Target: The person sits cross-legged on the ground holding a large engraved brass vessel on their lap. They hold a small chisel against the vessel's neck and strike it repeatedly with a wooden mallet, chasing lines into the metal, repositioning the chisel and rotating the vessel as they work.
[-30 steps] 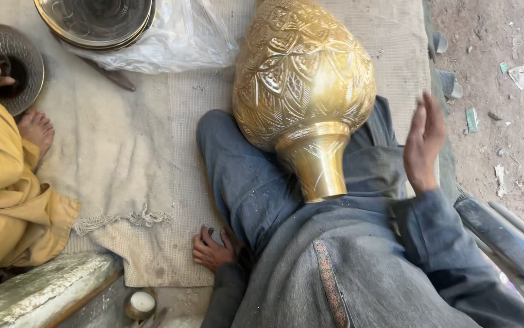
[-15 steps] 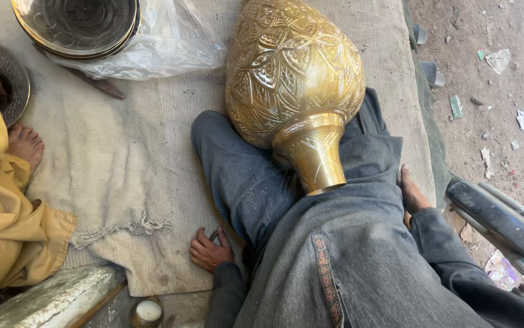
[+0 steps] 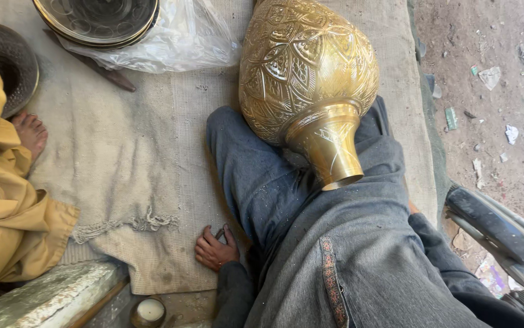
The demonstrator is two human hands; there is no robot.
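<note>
A large engraved brass vase [image 3: 307, 73] lies on its side across my grey-trousered legs [image 3: 256, 176], its flared neck [image 3: 330, 149] pointing toward me. My left hand [image 3: 214, 250] rests knuckles-up on the beige cloth beside my knee. Its fingers are curled, and a small dark tool [image 3: 220, 232] sticks out between them. Only a sliver of my right hand [image 3: 413, 208] shows behind my right thigh, low on the cloth's edge and away from the vase.
Another person in yellow clothes [image 3: 7, 218] sits at the left, one bare foot [image 3: 31, 133] on the cloth beside a dark embossed dish [image 3: 22, 67]. Stacked metal bowls [image 3: 95, 21] sit on clear plastic at the top. A stone slab [image 3: 43, 297] and a small round tin [image 3: 148, 311] lie at the bottom left, dark metal bars [image 3: 498, 228] at the right.
My right hand, raised and open beside the vase a second ago, has dropped behind my thigh. The vase and my left hand have stayed put.
</note>
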